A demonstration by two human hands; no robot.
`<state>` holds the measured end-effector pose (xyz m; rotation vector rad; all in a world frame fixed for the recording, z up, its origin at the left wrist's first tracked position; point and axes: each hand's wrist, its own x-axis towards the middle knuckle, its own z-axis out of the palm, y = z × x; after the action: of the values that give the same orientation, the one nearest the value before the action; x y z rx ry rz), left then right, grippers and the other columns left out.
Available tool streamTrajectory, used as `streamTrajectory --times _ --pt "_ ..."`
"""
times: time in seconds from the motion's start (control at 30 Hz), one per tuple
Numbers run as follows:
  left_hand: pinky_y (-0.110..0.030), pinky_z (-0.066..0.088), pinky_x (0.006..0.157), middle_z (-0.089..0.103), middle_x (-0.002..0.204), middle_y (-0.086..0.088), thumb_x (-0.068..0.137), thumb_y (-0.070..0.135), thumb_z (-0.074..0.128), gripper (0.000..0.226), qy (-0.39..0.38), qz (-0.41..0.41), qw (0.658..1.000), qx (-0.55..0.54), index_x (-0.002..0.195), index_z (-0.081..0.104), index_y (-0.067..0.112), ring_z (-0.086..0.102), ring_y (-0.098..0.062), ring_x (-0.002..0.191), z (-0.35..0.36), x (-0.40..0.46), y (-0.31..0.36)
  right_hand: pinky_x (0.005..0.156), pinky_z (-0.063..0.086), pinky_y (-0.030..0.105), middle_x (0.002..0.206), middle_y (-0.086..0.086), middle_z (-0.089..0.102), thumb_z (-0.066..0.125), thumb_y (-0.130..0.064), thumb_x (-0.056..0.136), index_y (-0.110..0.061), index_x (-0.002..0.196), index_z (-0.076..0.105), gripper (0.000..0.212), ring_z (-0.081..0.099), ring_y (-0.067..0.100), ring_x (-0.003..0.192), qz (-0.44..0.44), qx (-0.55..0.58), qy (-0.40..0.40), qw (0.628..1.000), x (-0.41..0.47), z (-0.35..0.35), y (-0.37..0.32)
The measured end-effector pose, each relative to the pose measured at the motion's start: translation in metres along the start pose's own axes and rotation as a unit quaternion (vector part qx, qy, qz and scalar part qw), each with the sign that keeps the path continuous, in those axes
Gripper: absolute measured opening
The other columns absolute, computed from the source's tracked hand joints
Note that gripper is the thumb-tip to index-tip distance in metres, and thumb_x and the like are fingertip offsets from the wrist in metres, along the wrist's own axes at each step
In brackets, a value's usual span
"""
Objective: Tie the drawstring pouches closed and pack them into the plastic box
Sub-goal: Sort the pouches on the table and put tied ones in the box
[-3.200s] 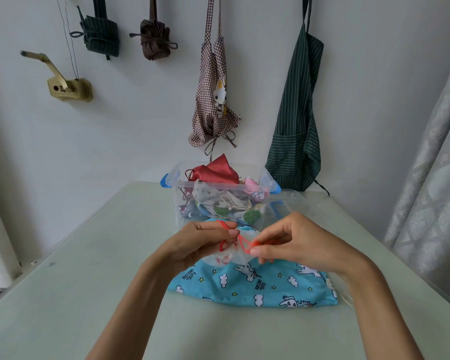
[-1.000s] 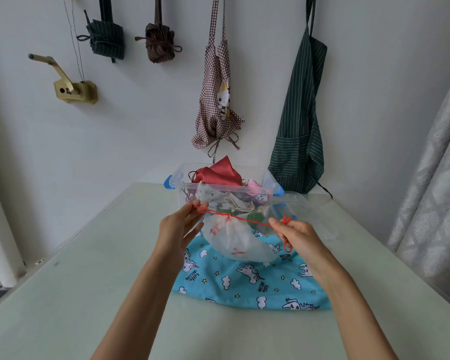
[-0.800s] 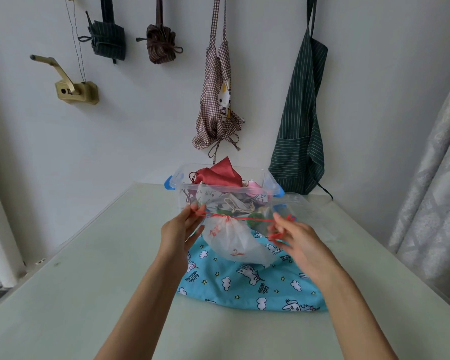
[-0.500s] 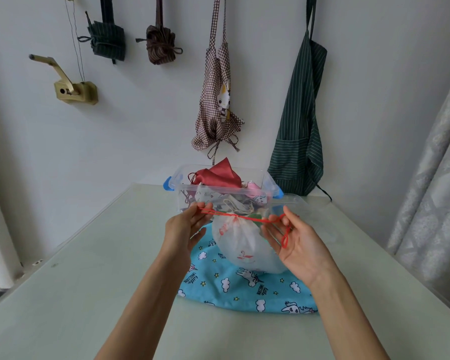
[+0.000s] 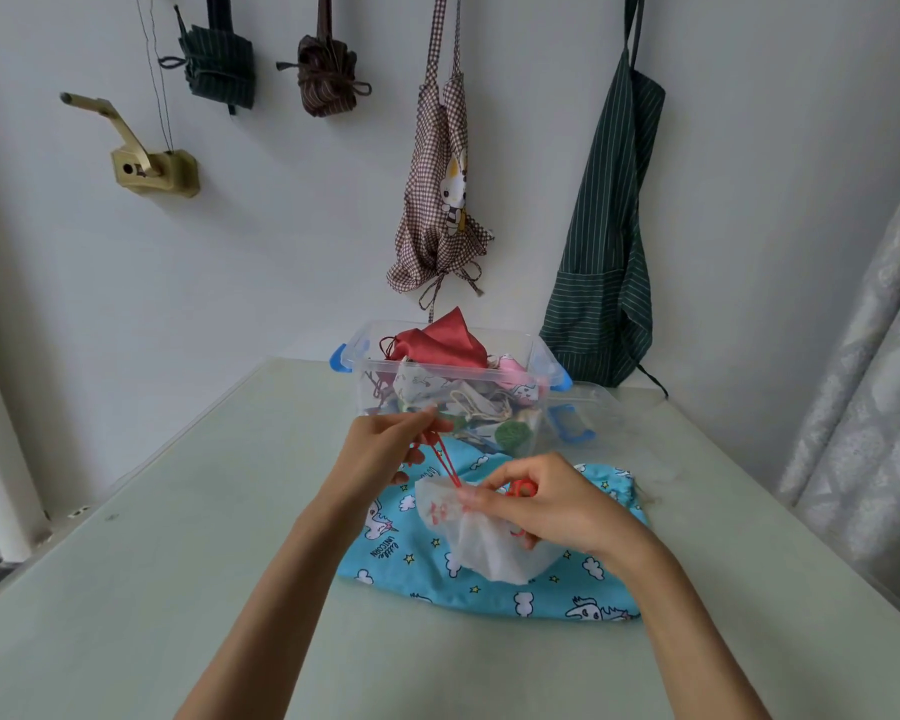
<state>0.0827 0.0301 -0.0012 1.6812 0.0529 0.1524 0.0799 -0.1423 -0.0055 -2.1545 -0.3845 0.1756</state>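
Single head-worn view, looking forward and down across the table [image 5: 126, 589], close over both hands, facing the wall [image 5: 292, 241].

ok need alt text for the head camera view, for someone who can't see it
Two bare hands tie a red drawstring on a white pouch: the left hand pulls the cord up, the right hand pinches the pouch neck. Beneath lies a blue unicorn-print pouch, behind it a clear plastic box of pouches.

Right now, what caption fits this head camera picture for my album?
Left hand pulls the red drawstring while right hand pinches the white pouch, near the plastic box.
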Motion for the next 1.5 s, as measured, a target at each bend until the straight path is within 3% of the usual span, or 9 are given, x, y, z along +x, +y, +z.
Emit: streamTrajectory --times 0.2,0.4,0.63,0.8,0.93,1.03,1.2,1.4,1.5 --pt "-0.01 0.039 0.054 0.065 0.081 0.004 0.098 0.033 0.044 0.036 -0.015 0.006 0.994 0.11 0.095 0.073 0.012 0.051 -0.009 0.069 0.002 0.005 -0.011 0.059 0.045 0.026 0.061 0.006 0.051 0.063 -0.054 0.081 0.002 0.077 0.065 0.056 0.05 0.013 0.054 0.036 -0.117 -0.01 0.992 0.004 0.001 0.011" --pt "-0.031 0.029 0.103 0.042 0.146 -0.007 0.099 0.048 0.009 0.058 -0.225 -0.07 0.909 0.344 0.147 0.029 0.022 0.044 -0.021 0.124 -0.003 0.004 -0.012 0.067 0.037 0.03 0.07 0.006 0.048 0.056 -0.056 0.084 -0.015 0.074 0.054 0.042 0.048 0.017 0.068 0.079 -0.1 -0.02 0.992 0.014 0.011 0.022" --pt "-0.029 0.045 0.087 0.067 0.12 -0.001 0.09 0.048 0.052 0.041 -0.112 -0.01 0.913 0.393 0.116 0.068 0.019 0.062 -0.019 0.103 -0.008 0.007 -0.012 0.067 0.035 0.031 0.075 0.007 0.05 0.055 -0.058 0.084 -0.004 0.077 0.059 0.054 0.048 0.017 0.071 0.054 -0.091 -0.012 0.994 0.013 0.014 0.017" --pt "-0.032 0.049 0.076 0.073 0.096 -0.002 0.084 0.065 0.047 0.052 -0.069 0.0 0.884 0.463 0.098 0.075 0.024 0.065 -0.018 0.082 -0.006 0.006 -0.011 0.075 0.051 0.034 0.088 0.008 0.072 0.058 -0.055 0.084 -0.007 0.091 0.072 0.05 0.063 0.018 0.076 0.027 -0.1 -0.01 0.995 0.006 0.015 0.007" --pt "-0.024 0.041 0.072 0.065 0.119 -0.001 0.086 0.049 0.057 0.042 -0.158 -0.048 0.905 0.392 0.112 0.069 0.02 0.054 -0.009 0.075 -0.003 0.005 -0.009 0.071 0.053 0.026 0.09 0.009 0.074 0.064 -0.044 0.084 -0.01 0.092 0.074 0.036 0.063 0.013 0.069 0.02 -0.096 -0.039 0.994 0.001 0.014 0.004" --pt "-0.016 0.039 0.059 0.068 0.099 0.0 0.084 0.043 0.064 0.034 -0.117 -0.037 0.945 0.303 0.105 0.073 0.018 0.05 -0.005 0.065 -0.006 0.007 -0.011 0.082 0.052 0.024 0.093 0.005 0.075 0.071 -0.028 0.082 -0.013 0.097 0.075 0.022 0.066 0.01 0.077 0.014 -0.049 -0.087 0.995 -0.003 0.004 0.005" --pt "-0.002 0.036 0.044 0.07 0.077 0.009 0.088 0.031 0.062 0.026 -0.036 0.041 0.993 0.104 0.097 0.075 0.01 0.06 0.005 0.061 -0.006 0.004 -0.01 0.061 0.052 0.014 0.073 0.005 0.07 0.072 -0.016 0.081 -0.003 0.089 0.075 0.016 0.062 0.005 0.06 0.023 0.017 -0.049 0.998 -0.002 -0.004 0.006" --pt "-0.017 0.024 0.046 0.074 0.097 0.008 0.098 0.03 0.045 0.024 -0.107 -0.028 0.993 -0.036 0.096 0.067 0.021 0.057 0.004 0.052 0.002 -0.003 -0.002 0.07 0.039 0.02 0.076 -0.007 0.061 0.062 -0.033 0.088 -0.011 0.085 0.07 0.023 0.052 0.005 0.071 0.001 -0.071 -0.027 0.997 0.0 -0.004 0.009" --pt "-0.021 0.021 0.049 0.071 0.08 0.01 0.099 0.028 0.044 0.025 -0.12 -0.03 0.992 -0.015 0.086 0.064 0.022 0.052 0.002 0.047 0.004 -0.002 -0.002 0.073 0.033 0.025 0.08 -0.001 0.048 0.052 -0.033 0.095 -0.004 0.086 0.061 0.032 0.043 0.009 0.078 0.001 -0.052 -0.075 0.996 -0.001 -0.006 0.008"
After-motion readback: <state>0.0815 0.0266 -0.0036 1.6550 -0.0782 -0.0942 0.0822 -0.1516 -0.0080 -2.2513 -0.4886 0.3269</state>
